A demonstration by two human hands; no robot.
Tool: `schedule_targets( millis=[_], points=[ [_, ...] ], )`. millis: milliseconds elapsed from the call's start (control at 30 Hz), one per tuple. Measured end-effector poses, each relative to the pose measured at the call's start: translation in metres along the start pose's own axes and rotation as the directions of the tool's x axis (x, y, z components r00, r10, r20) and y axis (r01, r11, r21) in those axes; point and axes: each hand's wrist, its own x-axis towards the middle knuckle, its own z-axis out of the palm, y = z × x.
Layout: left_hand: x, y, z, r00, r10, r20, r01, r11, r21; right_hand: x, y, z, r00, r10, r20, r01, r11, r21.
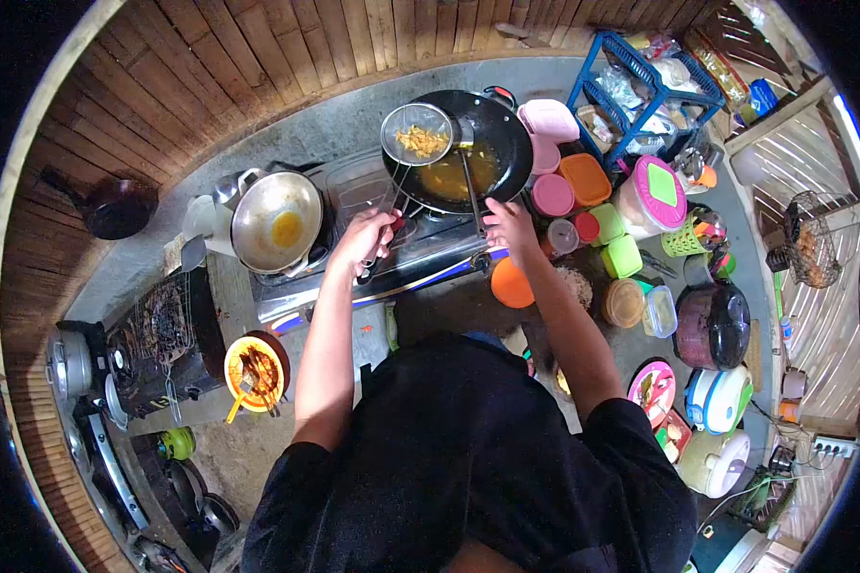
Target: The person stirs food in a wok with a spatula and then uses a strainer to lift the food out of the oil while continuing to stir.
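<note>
My left hand (pixel 365 241) is closed round the handle of a round mesh strainer (pixel 417 134). Golden fried bits (pixel 422 141) lie in the strainer, which is over the left side of a black wok (pixel 506 143). Brown oil (pixel 459 177) with a few pieces in it fills the wok's bottom. A spatula (pixel 469 181) leans in the wok, its handle reaching toward me. My right hand (pixel 508 227) is beside the end of that handle, fingers partly curled; whether they grip it is unclear.
Left on the stove (pixel 354 181) stands a silver pan (pixel 275 215) with yellow liquid. Lidded containers (pixel 552 194) crowd the wok's right side, below a blue rack (pixel 607 86). An orange bowl (pixel 256 374) sits at lower left, a dark pot (pixel 712 325) at right.
</note>
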Motion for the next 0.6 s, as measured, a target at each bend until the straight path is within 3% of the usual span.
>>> schedule_targets(
  millis=[33,100,267,333,433,500,600],
  points=[
    [0.000,0.001,0.000,1.000,-0.001,-0.003,0.001,1.000,0.011,0.001,-0.003,0.004,1.000,-0.003,0.000,0.003,1.000,-0.001],
    [0.001,0.000,-0.001,1.000,-0.001,-0.007,0.001,1.000,0.020,0.002,-0.005,0.010,0.997,-0.075,0.011,0.076,0.980,-0.185],
    [0.002,-0.005,-0.006,0.999,0.013,0.034,-0.014,1.000,0.016,0.003,-0.011,0.020,0.996,-0.074,0.051,0.082,0.977,-0.195],
    [0.001,-0.004,-0.004,1.000,0.010,0.029,-0.010,1.000,0.018,0.004,-0.011,0.025,0.998,-0.056,0.042,0.067,0.944,-0.324],
    [0.000,-0.003,-0.003,1.000,0.005,0.015,-0.006,0.999,0.036,0.020,0.006,0.026,0.978,-0.120,0.168,0.152,0.970,-0.190],
    [-0.001,-0.002,-0.004,1.000,0.007,0.007,-0.007,0.999,0.053,0.024,0.008,0.028,0.984,-0.097,0.149,0.123,0.976,-0.182],
    [-0.004,0.004,-0.005,1.000,0.019,0.021,-0.020,0.998,0.054,-0.008,-0.035,0.028,0.986,-0.151,0.070,0.164,0.816,-0.554]
  ],
)
